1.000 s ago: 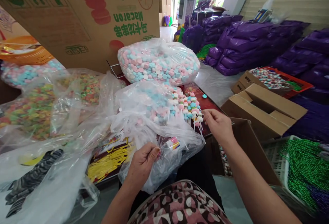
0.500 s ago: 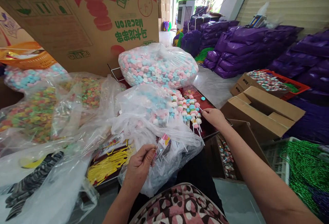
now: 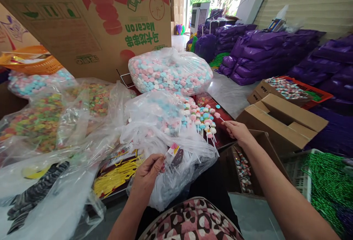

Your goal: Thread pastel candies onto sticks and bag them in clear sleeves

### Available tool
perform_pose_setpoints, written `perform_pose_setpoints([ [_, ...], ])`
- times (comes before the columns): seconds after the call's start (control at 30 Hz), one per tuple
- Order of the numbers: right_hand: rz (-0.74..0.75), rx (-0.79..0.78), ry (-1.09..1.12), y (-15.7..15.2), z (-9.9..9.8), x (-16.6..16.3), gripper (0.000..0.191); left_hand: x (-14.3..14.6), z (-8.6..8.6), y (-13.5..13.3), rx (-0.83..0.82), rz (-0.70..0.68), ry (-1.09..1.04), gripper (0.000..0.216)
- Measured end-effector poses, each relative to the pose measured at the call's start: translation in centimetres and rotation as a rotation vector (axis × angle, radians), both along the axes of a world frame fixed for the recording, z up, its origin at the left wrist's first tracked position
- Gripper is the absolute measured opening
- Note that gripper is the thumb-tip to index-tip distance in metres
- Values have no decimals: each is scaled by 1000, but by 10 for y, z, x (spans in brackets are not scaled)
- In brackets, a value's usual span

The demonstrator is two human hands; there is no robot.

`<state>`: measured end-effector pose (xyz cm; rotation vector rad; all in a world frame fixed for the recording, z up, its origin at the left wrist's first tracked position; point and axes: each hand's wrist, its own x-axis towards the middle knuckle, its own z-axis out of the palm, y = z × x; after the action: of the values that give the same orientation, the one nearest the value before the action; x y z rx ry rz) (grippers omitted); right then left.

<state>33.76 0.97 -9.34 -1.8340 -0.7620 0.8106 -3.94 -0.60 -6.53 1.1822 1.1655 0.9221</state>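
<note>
My right hand (image 3: 237, 131) pinches the end of a white stick that has a pink marshmallow (image 3: 217, 115) on its tip. The stick is held just right of a pile of marshmallow skewers (image 3: 205, 118) in pink, blue and white. Between the thumb and fingers of my left hand (image 3: 150, 168) is a small packet (image 3: 173, 149) with a pink and yellow printed top; its lower part is hard to make out against the plastic. Beneath it, a crumpled clear plastic bag (image 3: 193, 148) lies over my lap and the table edge.
Behind the pile sits a large bag of loose marshmallows (image 3: 171, 71). Bags of colourful gummies (image 3: 35, 122) and yellow twist ties (image 3: 118, 174) lie to the left. On the right stand cardboard boxes (image 3: 284, 118) and a white crate with green strings (image 3: 325, 181). A macaron carton (image 3: 110, 60) rises behind.
My right hand has drawn back slightly right and down, and the pink marshmallow on its stick now stands apart from the pile. The packet in my left hand has turned, showing more of its print.
</note>
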Motion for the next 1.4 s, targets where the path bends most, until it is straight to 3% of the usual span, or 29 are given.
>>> perform_pose_setpoints([
  [0.3, -38, 180, 122, -48, 14, -4, 44, -2, -5, 1, 27, 12, -20, 31],
  [0.6, 229, 216, 143, -96, 44, -55, 38, -6, 9, 7, 274, -115, -52, 23],
  [0.83, 483, 99, 41, -99, 44, -72, 34, -17, 3, 12, 393, -156, -94, 17],
  [1.07, 569, 46, -75, -97, 52, -73, 27, -21, 3, 15, 432, -186, -113, 15],
  [1.4, 748, -39, -313, -101, 56, -55, 36, -21, 8, 17, 571, -188, 47, 15],
])
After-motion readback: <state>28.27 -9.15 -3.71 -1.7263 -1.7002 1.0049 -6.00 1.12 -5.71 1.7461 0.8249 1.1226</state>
